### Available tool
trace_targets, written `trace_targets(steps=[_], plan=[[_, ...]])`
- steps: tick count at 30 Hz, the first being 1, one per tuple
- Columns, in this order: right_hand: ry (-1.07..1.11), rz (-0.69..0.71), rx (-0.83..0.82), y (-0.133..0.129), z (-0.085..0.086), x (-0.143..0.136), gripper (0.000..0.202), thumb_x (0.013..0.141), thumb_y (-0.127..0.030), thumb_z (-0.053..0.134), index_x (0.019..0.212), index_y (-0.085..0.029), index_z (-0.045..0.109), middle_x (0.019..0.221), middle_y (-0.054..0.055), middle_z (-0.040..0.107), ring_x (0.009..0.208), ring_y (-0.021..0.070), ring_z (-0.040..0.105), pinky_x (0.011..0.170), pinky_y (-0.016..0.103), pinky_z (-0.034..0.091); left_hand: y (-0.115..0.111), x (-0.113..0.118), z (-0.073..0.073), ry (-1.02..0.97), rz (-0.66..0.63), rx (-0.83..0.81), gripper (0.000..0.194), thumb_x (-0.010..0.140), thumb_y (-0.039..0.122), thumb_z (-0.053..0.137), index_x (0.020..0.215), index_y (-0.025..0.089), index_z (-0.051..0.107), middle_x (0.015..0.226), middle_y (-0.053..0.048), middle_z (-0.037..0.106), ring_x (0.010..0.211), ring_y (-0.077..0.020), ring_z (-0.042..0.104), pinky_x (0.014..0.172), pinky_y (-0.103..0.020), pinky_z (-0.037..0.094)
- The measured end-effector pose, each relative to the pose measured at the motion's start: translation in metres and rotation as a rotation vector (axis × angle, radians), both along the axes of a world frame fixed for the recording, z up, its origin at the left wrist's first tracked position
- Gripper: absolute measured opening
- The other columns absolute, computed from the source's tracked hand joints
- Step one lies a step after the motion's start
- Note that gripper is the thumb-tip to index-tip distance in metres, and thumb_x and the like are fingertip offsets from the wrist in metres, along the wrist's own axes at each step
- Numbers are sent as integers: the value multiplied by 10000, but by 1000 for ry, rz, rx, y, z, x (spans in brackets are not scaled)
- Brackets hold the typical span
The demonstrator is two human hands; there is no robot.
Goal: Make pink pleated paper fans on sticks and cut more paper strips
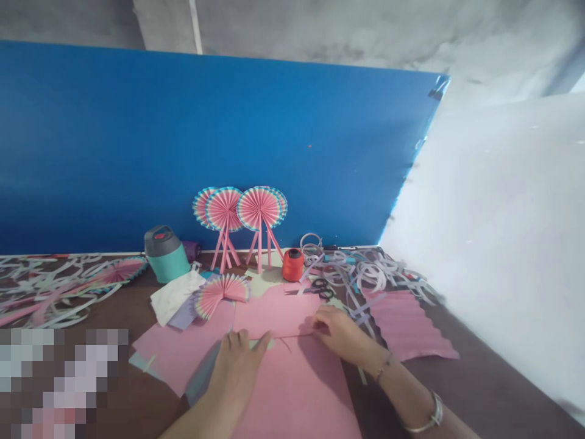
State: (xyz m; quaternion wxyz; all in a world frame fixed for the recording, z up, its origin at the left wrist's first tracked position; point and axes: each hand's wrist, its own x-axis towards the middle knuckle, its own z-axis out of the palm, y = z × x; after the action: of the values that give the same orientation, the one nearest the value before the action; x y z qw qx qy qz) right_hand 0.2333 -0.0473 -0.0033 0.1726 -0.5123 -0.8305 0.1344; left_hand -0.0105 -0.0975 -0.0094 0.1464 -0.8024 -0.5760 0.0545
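Note:
A large pink paper sheet [292, 390] lies in front of me, with a smaller pink sheet [278, 314] beyond it. A thin reddish strip or thread [295, 335] runs across between my hands. My left hand [237, 360] rests on the paper, fingers spread, thumb near the thread's left end. My right hand [338, 329], wearing a bracelet and bangle, is closed with fingertips pinched on the thread's right end. Black-handled scissors [322, 289] lie just beyond it. A half-open pleated pink fan [222, 297] sits beyond my left hand.
Round pink fans on sticks [260, 208] lean against the blue board [292, 140]. A red thread spool [292, 266] and a teal container [169, 262] stand before it. Curled paper strips [372, 274] and a wavy pink sheet [411, 326] lie right; more strips [55, 299] lie left.

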Motion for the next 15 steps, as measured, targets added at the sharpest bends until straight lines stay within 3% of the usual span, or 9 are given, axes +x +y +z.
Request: trace_targets(steps=[5,9,12,14,15], plan=[[60,9,-87,6,-3,6,74,751,-166,633,679,-169,647,792,37,624,800,170,552,711,259,395,0,-1,1,-6,-5,3,586,832,64,477,1288,432,480,877,-110,599,745,-239,599,666,-357,423],[83,14,-186,10,1,11,194,713,-240,694,569,-163,588,679,9,584,713,158,529,639,246,386,2,-5,-10,-28,-18,19,570,831,69,469,1284,415,491,926,-109,629,815,-256,608,712,-393,440],[93,30,-163,10,0,11,176,727,-276,692,626,-161,605,727,18,597,742,165,529,669,256,390,7,-5,-26,-40,-157,84,533,814,41,450,1266,308,540,1170,-120,599,1070,-283,545,871,-449,410],[87,26,-108,10,-3,10,172,772,-296,651,666,-166,611,767,30,598,771,173,527,702,270,393,9,0,-34,-32,-260,70,511,788,1,433,1229,215,577,1221,-115,586,1103,-260,531,913,-421,407],[82,19,-87,9,-5,9,184,793,-297,626,663,-169,605,772,32,592,775,174,525,709,275,395,10,3,-36,-36,-252,57,511,774,-28,421,1207,184,590,1182,-114,608,1061,-239,555,894,-390,427]])
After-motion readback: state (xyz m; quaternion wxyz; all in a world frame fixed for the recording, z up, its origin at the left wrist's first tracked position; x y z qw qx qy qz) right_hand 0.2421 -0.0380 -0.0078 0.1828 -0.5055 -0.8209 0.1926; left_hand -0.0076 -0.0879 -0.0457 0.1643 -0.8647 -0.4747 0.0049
